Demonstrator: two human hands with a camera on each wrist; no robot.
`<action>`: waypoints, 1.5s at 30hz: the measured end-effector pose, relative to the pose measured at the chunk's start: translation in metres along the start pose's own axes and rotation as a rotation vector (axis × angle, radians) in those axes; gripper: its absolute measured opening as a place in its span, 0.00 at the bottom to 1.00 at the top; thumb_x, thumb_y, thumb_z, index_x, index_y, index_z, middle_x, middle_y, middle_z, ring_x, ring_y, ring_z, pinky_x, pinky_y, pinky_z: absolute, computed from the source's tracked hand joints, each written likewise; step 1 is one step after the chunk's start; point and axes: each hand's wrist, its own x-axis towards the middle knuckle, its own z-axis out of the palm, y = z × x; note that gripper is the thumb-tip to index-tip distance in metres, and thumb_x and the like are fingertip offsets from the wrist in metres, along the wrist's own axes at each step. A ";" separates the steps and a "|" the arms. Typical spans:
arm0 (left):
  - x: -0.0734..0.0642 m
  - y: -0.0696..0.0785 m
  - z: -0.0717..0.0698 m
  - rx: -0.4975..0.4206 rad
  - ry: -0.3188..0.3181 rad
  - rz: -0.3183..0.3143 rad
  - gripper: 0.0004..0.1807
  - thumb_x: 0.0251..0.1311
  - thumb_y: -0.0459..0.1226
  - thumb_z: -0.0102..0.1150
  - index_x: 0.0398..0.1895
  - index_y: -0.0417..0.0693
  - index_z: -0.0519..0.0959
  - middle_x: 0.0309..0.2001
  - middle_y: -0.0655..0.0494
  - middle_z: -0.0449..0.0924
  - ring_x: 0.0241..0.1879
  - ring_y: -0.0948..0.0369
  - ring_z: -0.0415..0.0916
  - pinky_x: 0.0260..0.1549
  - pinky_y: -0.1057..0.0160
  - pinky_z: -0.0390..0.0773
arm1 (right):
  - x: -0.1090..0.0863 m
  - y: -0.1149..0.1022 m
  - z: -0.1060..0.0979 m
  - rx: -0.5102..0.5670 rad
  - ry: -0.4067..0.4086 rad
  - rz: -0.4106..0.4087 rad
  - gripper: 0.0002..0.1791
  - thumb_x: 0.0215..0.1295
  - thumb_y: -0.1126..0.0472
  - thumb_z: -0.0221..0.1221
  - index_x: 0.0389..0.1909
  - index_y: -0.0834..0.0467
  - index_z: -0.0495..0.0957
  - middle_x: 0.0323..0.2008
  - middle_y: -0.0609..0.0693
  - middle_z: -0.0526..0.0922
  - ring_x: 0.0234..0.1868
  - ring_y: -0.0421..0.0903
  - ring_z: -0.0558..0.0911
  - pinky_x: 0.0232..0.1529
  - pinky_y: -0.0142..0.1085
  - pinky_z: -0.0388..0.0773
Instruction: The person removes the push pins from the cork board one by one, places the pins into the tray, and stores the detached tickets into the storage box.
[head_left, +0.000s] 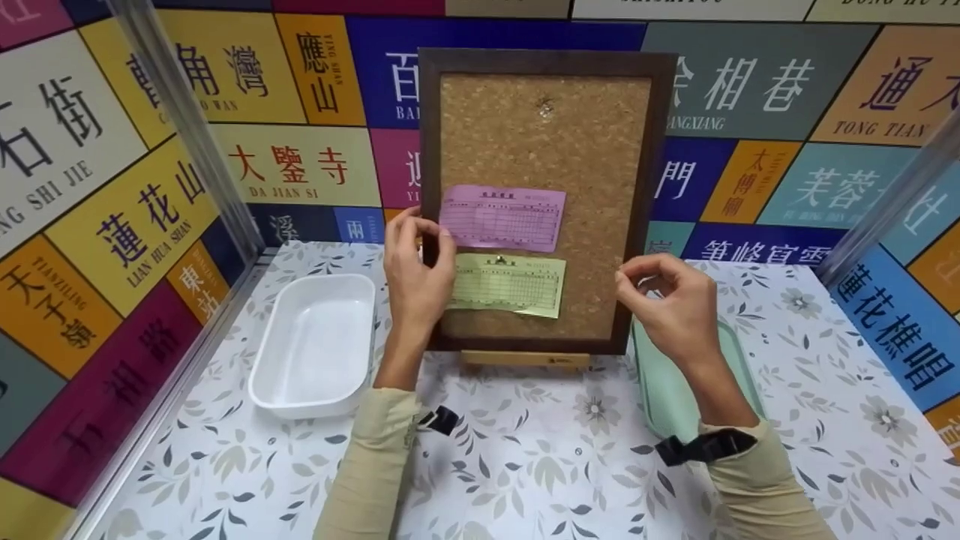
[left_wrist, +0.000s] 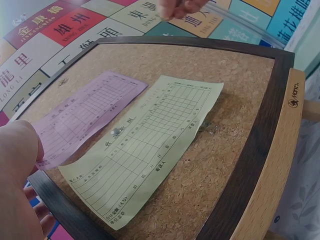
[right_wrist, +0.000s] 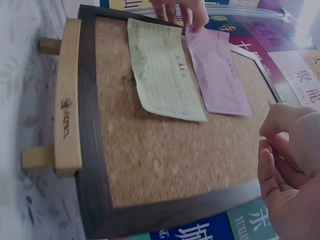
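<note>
A dark-framed cork board point(head_left: 592, 292) stands upright, bearing a pink receipt slip point(head_left: 502, 217) above a pale green receipt slip point(head_left: 517, 292). A pushpin point(left_wrist: 116, 132) fixes the green slip near its top edge. My left hand point(head_left: 420, 262) holds the pink slip's left end against the frame, thumb in front and other fingers behind; no pin shows on this slip. Off the board's right edge, my right hand point(head_left: 671, 300) pinches thumb and index fingertips together around something tiny, which the fingertips hide.
The board leans on a wooden stand point(head_left: 525, 360). To its left is a white tray point(head_left: 315, 345); a mint green tray point(head_left: 664, 390) lies partly under the right forearm. Flowered cloth point(head_left: 540, 450) covers the table. Panels printed with characters surround it.
</note>
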 end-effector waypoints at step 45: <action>0.007 0.018 -0.074 -0.091 -0.012 0.058 0.07 0.76 0.35 0.63 0.47 0.39 0.80 0.40 0.49 0.90 0.40 0.57 0.90 0.46 0.64 0.88 | -0.006 0.037 -0.081 -0.095 0.086 0.334 0.08 0.68 0.60 0.73 0.44 0.58 0.89 0.44 0.49 0.88 0.39 0.39 0.86 0.43 0.21 0.83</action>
